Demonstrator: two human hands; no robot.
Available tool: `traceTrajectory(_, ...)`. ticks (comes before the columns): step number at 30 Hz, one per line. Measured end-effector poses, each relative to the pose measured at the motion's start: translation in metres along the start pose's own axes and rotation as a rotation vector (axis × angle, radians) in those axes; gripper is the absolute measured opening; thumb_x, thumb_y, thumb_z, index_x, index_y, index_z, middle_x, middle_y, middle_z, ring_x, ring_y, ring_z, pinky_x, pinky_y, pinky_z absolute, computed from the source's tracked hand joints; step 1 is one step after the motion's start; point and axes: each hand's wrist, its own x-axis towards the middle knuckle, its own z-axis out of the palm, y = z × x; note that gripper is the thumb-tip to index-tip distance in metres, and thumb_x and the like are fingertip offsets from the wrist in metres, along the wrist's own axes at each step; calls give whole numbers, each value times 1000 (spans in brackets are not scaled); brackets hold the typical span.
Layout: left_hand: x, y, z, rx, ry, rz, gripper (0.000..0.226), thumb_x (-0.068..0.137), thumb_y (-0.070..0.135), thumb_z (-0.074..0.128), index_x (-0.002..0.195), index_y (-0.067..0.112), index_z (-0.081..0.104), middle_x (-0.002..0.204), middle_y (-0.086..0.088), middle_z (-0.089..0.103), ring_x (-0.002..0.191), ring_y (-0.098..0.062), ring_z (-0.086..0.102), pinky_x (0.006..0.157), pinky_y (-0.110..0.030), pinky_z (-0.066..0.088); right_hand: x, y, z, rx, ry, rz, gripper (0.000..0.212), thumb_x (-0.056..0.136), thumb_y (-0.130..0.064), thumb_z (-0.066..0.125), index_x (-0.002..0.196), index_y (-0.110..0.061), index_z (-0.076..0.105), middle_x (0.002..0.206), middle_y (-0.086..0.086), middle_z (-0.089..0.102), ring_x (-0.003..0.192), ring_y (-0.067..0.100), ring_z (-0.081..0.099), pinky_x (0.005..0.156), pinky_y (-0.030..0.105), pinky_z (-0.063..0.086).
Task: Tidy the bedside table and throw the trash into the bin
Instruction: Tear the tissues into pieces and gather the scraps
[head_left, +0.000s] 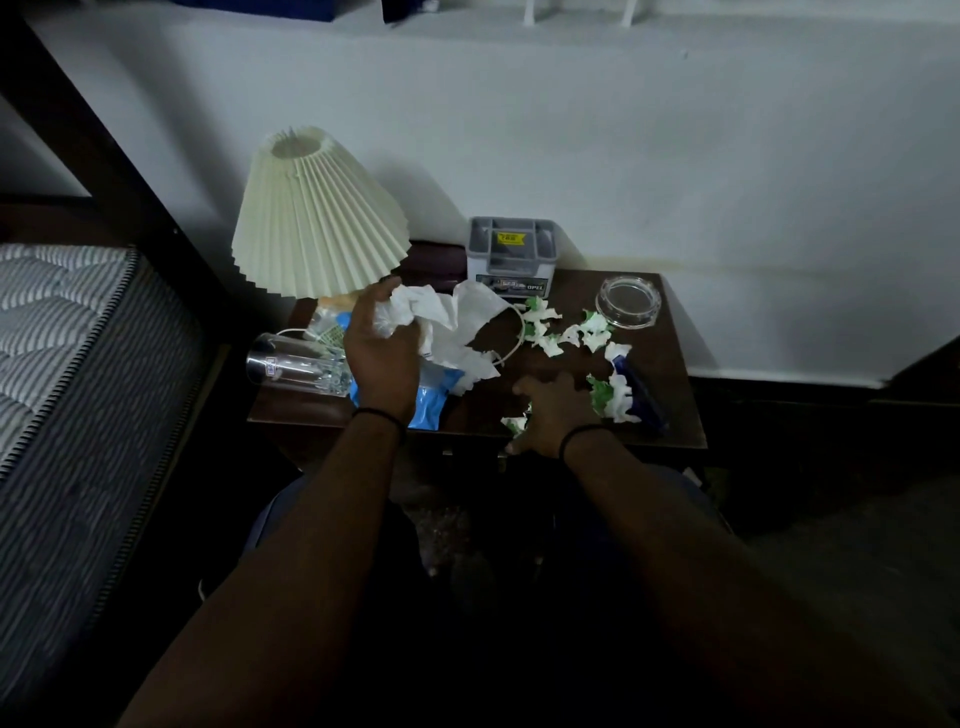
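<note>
The dark wooden bedside table (670, 374) is littered with trash. My left hand (382, 353) grips a crumpled white tissue (415, 312), part of a larger spread of white paper (470, 332). My right hand (553, 415) rests flat near the table's front edge, fingers over small white-and-green paper scraps (514, 423). More of these scraps (576, 332) lie scattered across the middle and right. A blue plastic wrapper (431, 402) lies under my left wrist. A clear drinking glass (298, 366) lies on its side at the left.
A pleated cream lamp (317, 218) stands at the back left, its white cord (511, 343) looping over the table. A grey box (511, 254) sits at the back by the wall, a glass ashtray (627, 301) at the right, a dark blue object (641, 389) beside the scraps. A mattress (62, 364) lies left.
</note>
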Motion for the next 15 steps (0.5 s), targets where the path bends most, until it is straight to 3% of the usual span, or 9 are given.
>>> traceTrajectory(4, 0, -3, -2, 29, 9, -10, 50, 73, -10, 62, 99, 33, 64, 111, 4, 65, 118, -25, 59, 105, -49, 46, 5, -2, 8, -25, 103, -99, 55, 70, -20, 82, 118, -25, 57, 127, 16, 39, 111, 44, 47, 97, 45, 48)
traceTrajectory(8, 6, -6, -2, 46, 12, 6, 42, 73, -8, 62, 104, 20, 63, 121, -14, 65, 120, -31, 59, 105, -49, 46, 13, -2, 8, 69, 117, -208, 25, 64, -11, 80, 85, -21, 70, 107, 14, 59, 95, 33, 62, 85, 33, 52)
traceTrajectory(10, 5, -6, 0, 44, 19, -13, 42, 73, -10, 62, 104, 18, 63, 116, -9, 66, 114, -21, 62, 102, -43, 49, 16, -3, 6, 98, 132, -222, 12, 68, -11, 76, 76, -20, 73, 92, 10, 69, 88, 28, 66, 78, 29, 51)
traceTrajectory(13, 3, -5, 5, 25, 12, -17, 43, 75, -18, 60, 102, 16, 62, 105, 5, 64, 96, 2, 62, 89, -22, 51, 21, -1, 4, 158, 146, -199, 6, 74, -11, 74, 77, -16, 76, 87, 8, 74, 86, 24, 67, 80, 30, 52)
traceTrajectory(15, 2, -7, 7, 20, 0, -37, 45, 76, -16, 62, 99, 23, 63, 104, 2, 65, 95, -4, 63, 85, -22, 52, 22, 2, 4, 252, 194, -149, 5, 75, -12, 75, 77, -16, 77, 83, 8, 75, 83, 24, 69, 80, 32, 54)
